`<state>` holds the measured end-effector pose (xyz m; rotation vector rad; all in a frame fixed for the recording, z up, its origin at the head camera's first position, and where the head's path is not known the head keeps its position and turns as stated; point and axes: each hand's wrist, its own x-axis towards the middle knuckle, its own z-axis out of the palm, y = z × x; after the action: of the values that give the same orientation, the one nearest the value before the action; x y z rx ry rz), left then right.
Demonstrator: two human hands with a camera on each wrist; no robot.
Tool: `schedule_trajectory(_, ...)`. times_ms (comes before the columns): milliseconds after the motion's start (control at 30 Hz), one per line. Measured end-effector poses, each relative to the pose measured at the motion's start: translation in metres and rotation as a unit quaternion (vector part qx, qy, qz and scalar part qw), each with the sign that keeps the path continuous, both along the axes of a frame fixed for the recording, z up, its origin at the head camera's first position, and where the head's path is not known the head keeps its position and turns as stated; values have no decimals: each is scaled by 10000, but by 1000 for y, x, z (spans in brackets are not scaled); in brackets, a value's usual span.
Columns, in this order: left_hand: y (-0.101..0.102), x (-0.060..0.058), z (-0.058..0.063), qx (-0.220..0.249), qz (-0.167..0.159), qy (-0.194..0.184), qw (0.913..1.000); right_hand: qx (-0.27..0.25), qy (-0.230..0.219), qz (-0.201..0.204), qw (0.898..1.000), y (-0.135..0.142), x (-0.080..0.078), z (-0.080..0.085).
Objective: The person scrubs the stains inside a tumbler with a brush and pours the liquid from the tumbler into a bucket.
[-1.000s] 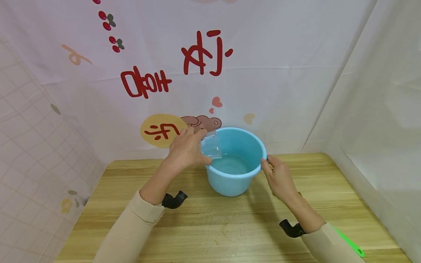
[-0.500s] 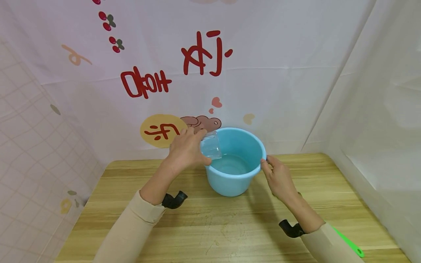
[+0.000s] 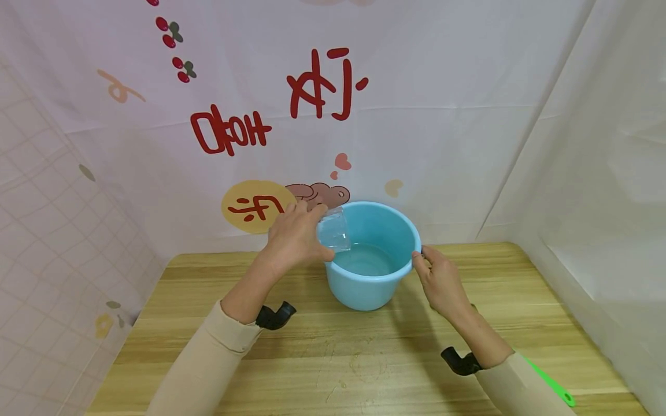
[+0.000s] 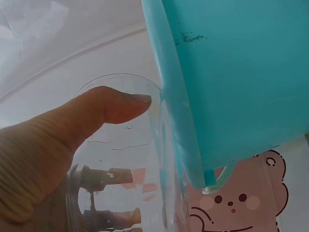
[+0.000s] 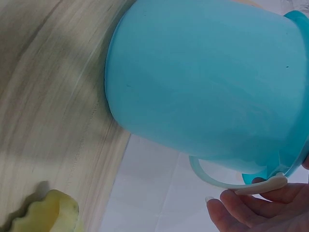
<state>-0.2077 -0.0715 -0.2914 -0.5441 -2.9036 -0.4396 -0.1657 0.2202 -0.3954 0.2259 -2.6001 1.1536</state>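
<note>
A light blue bucket (image 3: 364, 292) stands on the wooden table against the back curtain, with what looks like shallow clear water (image 3: 366, 260) inside. My left hand (image 3: 293, 240) grips a clear plastic cup (image 3: 335, 231), which is tilted over the bucket's left rim. In the left wrist view the thumb lies along the cup (image 4: 120, 140), and drops cling to its wall. At the bucket's right side my right hand (image 3: 441, 282) grips the rim, thumb on top. The right wrist view shows those fingers (image 5: 241, 208) beside the bucket's pale handle (image 5: 263, 185).
A green handle (image 3: 554, 384) sticks out from under the right forearm. A yellow, wavy-edged object (image 5: 48, 215) lies on the table in the right wrist view. Wet marks (image 3: 359, 364) spot the table's front. Printed white curtain (image 3: 442, 144) encloses the back and sides.
</note>
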Motion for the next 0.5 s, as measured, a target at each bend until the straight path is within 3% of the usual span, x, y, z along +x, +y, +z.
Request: schedule_trajectory(500,-1,-2,0,56,-34,45,10000,76,32,-101,9999,-2,0,1)
